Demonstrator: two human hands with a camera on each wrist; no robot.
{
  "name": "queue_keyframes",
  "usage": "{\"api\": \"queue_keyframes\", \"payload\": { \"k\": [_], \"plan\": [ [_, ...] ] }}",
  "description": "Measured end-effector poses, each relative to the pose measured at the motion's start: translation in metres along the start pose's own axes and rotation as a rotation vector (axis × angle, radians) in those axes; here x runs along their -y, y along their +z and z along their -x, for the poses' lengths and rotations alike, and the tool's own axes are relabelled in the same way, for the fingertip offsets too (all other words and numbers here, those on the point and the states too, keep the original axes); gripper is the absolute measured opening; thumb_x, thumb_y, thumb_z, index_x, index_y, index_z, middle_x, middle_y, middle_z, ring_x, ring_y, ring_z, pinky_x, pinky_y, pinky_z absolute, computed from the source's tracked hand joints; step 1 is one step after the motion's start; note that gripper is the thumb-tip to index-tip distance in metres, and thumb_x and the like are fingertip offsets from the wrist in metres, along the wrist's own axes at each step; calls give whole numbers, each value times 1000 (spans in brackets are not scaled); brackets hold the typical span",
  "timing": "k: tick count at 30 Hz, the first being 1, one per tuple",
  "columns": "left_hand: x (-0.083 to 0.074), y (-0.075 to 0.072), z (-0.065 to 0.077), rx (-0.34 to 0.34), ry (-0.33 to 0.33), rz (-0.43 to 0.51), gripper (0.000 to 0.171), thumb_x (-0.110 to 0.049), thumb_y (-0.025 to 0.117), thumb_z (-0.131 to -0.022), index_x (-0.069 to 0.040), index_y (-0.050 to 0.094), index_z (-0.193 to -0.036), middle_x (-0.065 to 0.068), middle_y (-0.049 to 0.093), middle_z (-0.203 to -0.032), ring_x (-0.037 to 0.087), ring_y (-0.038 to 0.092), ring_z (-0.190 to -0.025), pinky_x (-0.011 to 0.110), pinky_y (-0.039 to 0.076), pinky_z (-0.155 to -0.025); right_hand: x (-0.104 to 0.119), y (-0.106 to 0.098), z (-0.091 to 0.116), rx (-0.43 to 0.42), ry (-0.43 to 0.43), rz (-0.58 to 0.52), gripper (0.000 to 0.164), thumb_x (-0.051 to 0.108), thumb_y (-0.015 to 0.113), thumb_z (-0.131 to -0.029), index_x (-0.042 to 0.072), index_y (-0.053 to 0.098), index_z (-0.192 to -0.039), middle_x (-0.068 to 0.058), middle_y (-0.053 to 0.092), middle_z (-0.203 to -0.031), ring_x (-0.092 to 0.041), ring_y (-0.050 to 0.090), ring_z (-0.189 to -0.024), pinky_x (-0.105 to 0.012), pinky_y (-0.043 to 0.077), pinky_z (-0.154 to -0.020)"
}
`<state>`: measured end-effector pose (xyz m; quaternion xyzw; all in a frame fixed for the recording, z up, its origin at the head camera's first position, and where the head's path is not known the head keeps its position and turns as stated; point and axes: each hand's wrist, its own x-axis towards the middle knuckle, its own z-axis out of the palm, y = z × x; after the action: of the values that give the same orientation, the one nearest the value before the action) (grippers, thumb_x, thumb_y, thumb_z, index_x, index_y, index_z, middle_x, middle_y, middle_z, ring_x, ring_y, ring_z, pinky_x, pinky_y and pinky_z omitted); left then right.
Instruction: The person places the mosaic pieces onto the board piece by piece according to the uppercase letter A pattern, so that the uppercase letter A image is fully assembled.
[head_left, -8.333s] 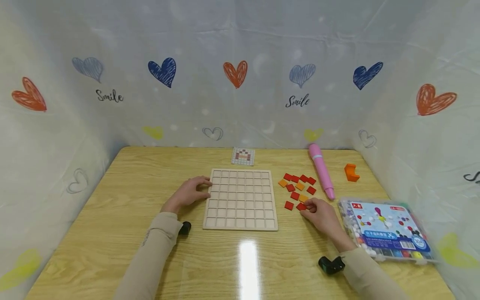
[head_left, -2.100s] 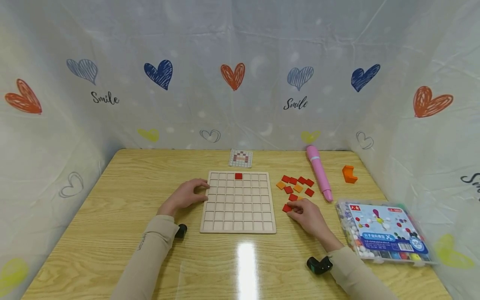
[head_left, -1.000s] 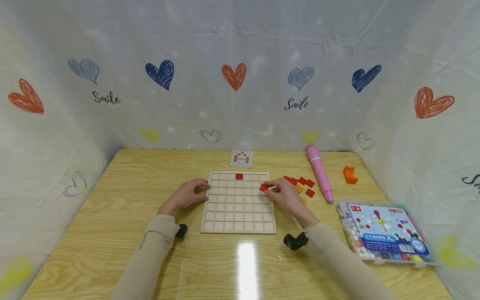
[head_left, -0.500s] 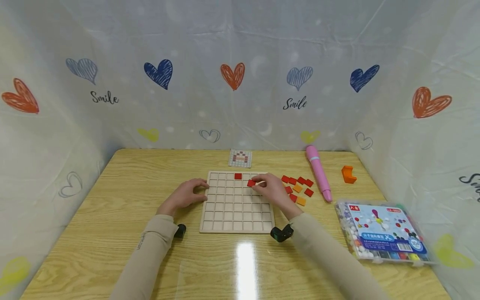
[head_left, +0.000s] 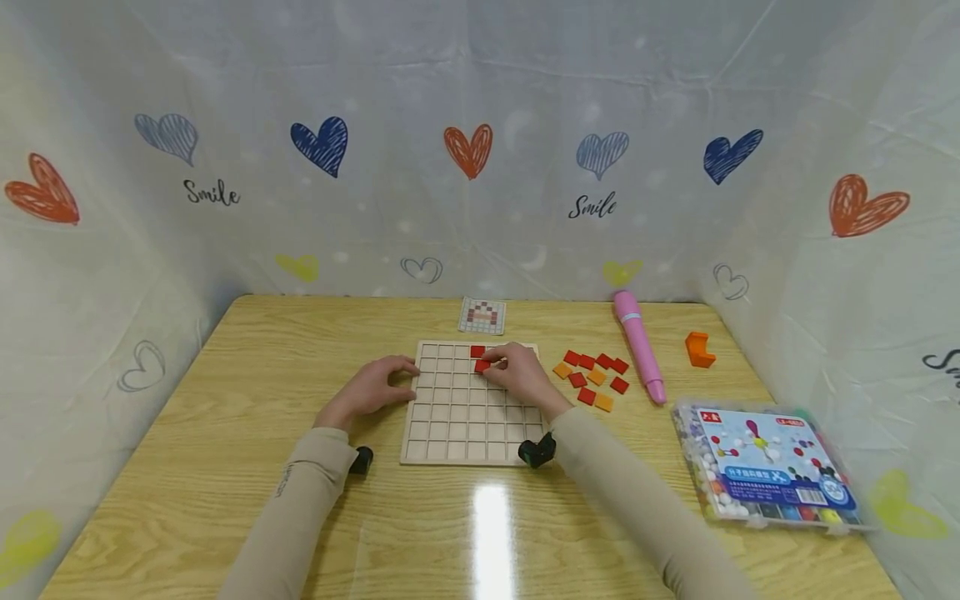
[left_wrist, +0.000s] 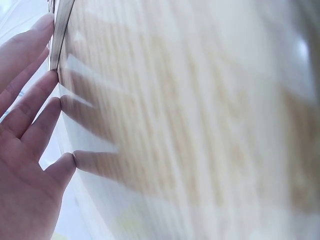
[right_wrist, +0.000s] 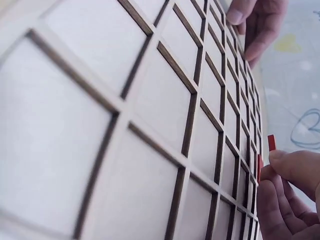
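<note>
A pale wooden grid board [head_left: 457, 429] lies mid-table, and one red square tile [head_left: 477, 351] sits in a middle cell of its far row. My right hand [head_left: 522, 373] pinches a second red tile [head_left: 481, 367] between thumb and fingertips, close over the cell just nearer than the first. The right wrist view shows this held tile [right_wrist: 271, 142] on edge and tilted above the grid. My left hand [head_left: 372, 390] touches the board's left side. In the left wrist view its spread fingers [left_wrist: 41, 125] meet the wooden edge [left_wrist: 62, 30] without curling round it.
Right of the board lie several loose red tiles [head_left: 587, 396] and three orange tiles [head_left: 603, 403]. A small pattern card [head_left: 482, 317] is behind the board. Farther right are a pink pen-shaped stick [head_left: 640, 346], an orange bracket-like piece [head_left: 700, 350] and a labelled clear box [head_left: 772, 458].
The first red tile has come onto the board's far row. My right hand has taken another red tile from the loose ones and carried it left over the grid. My left hand stays put.
</note>
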<state>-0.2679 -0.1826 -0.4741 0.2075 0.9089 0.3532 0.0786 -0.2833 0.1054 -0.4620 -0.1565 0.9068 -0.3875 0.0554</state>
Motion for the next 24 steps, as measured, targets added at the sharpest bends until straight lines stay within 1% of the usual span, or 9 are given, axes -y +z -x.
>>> {"api": "queue_keyframes", "payload": {
  "k": [4, 9, 12, 13, 16, 19, 20, 24],
  "plan": [
    [0, -1, 1, 3, -8, 3, 36, -13, 74, -88, -3, 64, -121, 20, 50, -141, 41, 38, -136, 53, 29, -115, 5, 7, -11, 13, -14, 3, 26, 13, 69, -92, 8, 71, -117, -8, 66, -119, -23, 64, -100, -36, 54, -88],
    [-1, -1, 1, 6, -15, 6, 36, -13, 74, -88, -3, 64, -121, 20, 50, -141, 41, 38, -136, 54, 28, -115, 9, 17, -22, 36, -80, 62, 26, 10, 67, -92, 5, 71, -118, -11, 66, -116, -23, 61, -101, -36, 53, -88],
    [-1, 0, 0, 10, -15, 1, 36, -14, 73, -89, -3, 64, -122, 20, 50, -141, 41, 38, -136, 54, 29, -114, 11, 22, -24, 41, -111, 78, 25, 7, 65, -92, 3, 71, -116, -12, 67, -112, -22, 60, -97, -35, 53, -84],
    [-1, 0, 0, 11, -18, 4, 36, -14, 73, -89, -3, 64, -122, 19, 50, -142, 41, 38, -136, 54, 29, -115, 10, 23, -25, 36, -134, 85, 25, 7, 65, -91, 3, 72, -115, -11, 67, -109, -21, 60, -93, -33, 53, -80],
    [-2, 0, 0, 14, -24, 6, 36, -13, 73, -89, -4, 64, -122, 19, 50, -142, 40, 37, -137, 54, 28, -115, 14, 24, -24, 28, -145, 95, 25, 5, 64, -90, 1, 72, -113, -11, 67, -106, -19, 58, -88, -31, 52, -77],
    [-3, 0, 0, 14, -34, 13, 36, -13, 73, -89, -4, 64, -122, 18, 50, -143, 40, 37, -137, 53, 28, -115, 16, 25, -25, 29, -141, 113, 24, 4, 64, -91, 1, 72, -113, -12, 67, -106, -19, 58, -87, -31, 51, -76],
    [-3, -1, 1, 14, -36, 15, 36, -13, 73, -89, -4, 64, -122, 18, 49, -143, 40, 36, -137, 54, 28, -115, 19, 25, -25, 33, -122, 111, 24, 3, 64, -91, -1, 71, -114, -13, 67, -108, -20, 59, -87, -32, 52, -78],
    [-5, -2, 1, 14, -40, 20, 37, -13, 73, -89, -4, 64, -123, 18, 49, -143, 40, 36, -138, 53, 27, -115, 20, 24, -26, 36, -102, 113, 24, 3, 66, -91, 0, 71, -114, -12, 69, -110, -19, 62, -88, -31, 54, -78]
  ]
}}
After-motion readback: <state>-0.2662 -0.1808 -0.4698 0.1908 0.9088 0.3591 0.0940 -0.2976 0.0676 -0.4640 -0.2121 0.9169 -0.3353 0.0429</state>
